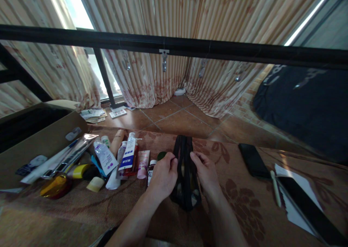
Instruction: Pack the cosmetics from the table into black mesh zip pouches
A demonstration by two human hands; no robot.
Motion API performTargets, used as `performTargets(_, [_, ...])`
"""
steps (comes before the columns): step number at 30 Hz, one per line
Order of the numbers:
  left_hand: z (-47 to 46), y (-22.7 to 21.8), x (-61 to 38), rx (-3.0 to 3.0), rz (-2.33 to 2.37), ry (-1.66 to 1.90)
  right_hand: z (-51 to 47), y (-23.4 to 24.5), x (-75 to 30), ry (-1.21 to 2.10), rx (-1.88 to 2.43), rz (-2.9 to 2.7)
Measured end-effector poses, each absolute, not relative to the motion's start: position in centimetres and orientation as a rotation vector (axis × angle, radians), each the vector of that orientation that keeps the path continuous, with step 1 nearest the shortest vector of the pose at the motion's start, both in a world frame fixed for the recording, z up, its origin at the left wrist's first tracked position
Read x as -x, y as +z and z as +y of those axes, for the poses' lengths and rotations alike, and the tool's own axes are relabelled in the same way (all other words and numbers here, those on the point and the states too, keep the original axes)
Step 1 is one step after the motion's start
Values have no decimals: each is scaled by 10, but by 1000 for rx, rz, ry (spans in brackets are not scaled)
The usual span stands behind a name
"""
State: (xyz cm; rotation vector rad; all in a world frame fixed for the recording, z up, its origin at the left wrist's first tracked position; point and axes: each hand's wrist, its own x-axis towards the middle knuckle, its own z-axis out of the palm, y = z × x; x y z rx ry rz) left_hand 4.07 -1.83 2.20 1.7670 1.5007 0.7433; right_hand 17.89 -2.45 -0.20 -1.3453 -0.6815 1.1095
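A black mesh pouch (187, 181) lies on the brown patterned cloth in front of me, with some pale items showing dimly through its sides. On its left edge my left hand (164, 176) is closed, thumb and fingers pinching the material. My right hand (205, 169) grips the opposite edge in the same way. Just left of my left hand stand a small dark bottle with a white cap (150, 172) and a pink tube (143, 164). A round green lid (161, 155) shows partly behind that hand.
Tubes and bottles, including a blue-and-white tube (128, 154), crowd the left side near a yellow tape roll (56, 186) and a cardboard box (40, 141). At right are a black phone (254, 160), a pen (275, 188) and white paper (296, 218). A black rail (141, 42) crosses beyond.
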Motion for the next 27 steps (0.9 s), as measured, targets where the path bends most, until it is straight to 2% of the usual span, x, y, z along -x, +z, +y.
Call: performTargets(27, [-17, 20, -43, -1715, 1410, 761, -22, -9, -182, 925, 1467, -856])
